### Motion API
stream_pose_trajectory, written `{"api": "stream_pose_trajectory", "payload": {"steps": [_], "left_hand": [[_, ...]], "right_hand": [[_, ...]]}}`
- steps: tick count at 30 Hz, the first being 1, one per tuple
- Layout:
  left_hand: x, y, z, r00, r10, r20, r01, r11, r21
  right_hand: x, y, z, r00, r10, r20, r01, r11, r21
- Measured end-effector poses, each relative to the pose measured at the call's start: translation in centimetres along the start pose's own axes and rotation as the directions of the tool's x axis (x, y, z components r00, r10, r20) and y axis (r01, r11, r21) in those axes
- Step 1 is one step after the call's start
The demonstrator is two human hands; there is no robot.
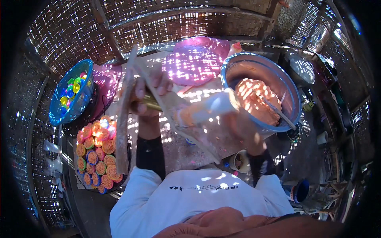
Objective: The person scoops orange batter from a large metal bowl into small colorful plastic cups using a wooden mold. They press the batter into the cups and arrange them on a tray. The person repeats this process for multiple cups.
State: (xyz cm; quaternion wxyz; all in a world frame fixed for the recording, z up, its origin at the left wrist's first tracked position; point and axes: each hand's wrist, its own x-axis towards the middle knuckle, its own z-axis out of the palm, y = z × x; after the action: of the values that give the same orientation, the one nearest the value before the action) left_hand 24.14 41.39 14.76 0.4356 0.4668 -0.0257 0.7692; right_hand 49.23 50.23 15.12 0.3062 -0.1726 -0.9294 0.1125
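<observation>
My left hand (152,85) is wrapped round a short gold-coloured metal tube (151,102), between two long wooden slats. The slats, a left one (124,119) and a right one (160,97), meet near the top and spread toward me. My right hand (244,129), smeared by motion, grips a pale, blurred cylinder (210,107) with an orange-tinted left end, tilted above the table. Its fingers are hard to make out. Right of it stands a blue-rimmed basin (294,93) containing an orange crumbly mass (254,97) and a stick (278,111).
Many round orange stringy pieces (101,152) with coloured rims are grouped at the left. Behind them sits a blue basket (86,104) of colourful plastic pieces. Pink plastic (194,63) lies at the table's far side. A small pale tub (240,162) stands near my right arm.
</observation>
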Motion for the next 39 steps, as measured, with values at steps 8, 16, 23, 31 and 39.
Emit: {"api": "stream_pose_trajectory", "payload": {"steps": [8, 16, 23, 31, 39], "left_hand": [[2.2, -5.3, 1.3, 0.958, -0.225, -0.175, 0.265, 0.931, 0.252], [-2.9, -3.2, 0.6, 0.986, 0.009, -0.167, 0.167, -0.050, 0.985], [-2.0, -1.3, 7.1, 0.985, -0.165, 0.044, -0.105, -0.383, 0.918], [-4.6, -4.3, 10.0, 0.725, -0.566, -0.393, 0.235, -0.332, 0.913], [-4.8, -6.0, 5.8, 0.891, -0.379, -0.250, 0.291, 0.055, 0.955]], "right_hand": [[-2.0, -0.7, 3.4, 0.854, 0.430, 0.292, -0.355, 0.073, 0.932], [-1.7, -1.9, -2.9, 0.876, 0.462, 0.136, -0.253, 0.202, 0.946], [-0.4, -3.5, -5.4, 0.979, -0.100, -0.178, 0.153, 0.937, 0.314], [-3.2, -5.6, -3.4, 0.988, 0.008, 0.154, -0.063, 0.932, 0.357], [-3.1, -2.9, -5.4, 0.651, 0.243, 0.719, -0.710, 0.530, 0.464]]}}
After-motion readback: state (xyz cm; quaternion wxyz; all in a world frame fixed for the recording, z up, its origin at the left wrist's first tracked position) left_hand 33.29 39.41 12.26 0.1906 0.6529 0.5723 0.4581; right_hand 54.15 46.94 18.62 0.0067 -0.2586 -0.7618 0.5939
